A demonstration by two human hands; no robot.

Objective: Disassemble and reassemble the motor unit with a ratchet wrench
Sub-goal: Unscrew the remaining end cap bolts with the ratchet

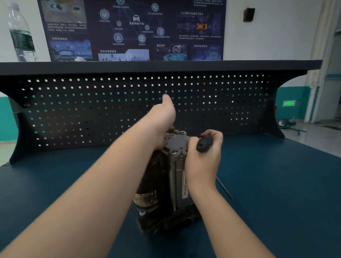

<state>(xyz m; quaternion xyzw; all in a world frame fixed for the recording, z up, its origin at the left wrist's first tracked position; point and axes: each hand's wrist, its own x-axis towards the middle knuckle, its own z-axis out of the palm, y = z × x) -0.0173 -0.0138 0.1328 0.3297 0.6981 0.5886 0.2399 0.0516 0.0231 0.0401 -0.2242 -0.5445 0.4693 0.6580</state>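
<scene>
The motor unit (169, 184) stands upright on the blue table (69, 185), a grey metal body with a round bolted end cap (176, 141) on top and a dark, grimy base. My right hand (205, 156) grips the black handle of the ratchet wrench (204, 144) at the cap's right edge; the wrench head is hidden. My left hand (161, 119) holds the far left side of the unit's top, thumb sticking up, fingers hidden behind the housing.
A thin dark rod (224, 188) lies on the table right of the unit. A black pegboard back panel (124, 107) with a shelf rises behind. A water bottle (21, 32) stands on the shelf at the left. A wall poster hangs beyond.
</scene>
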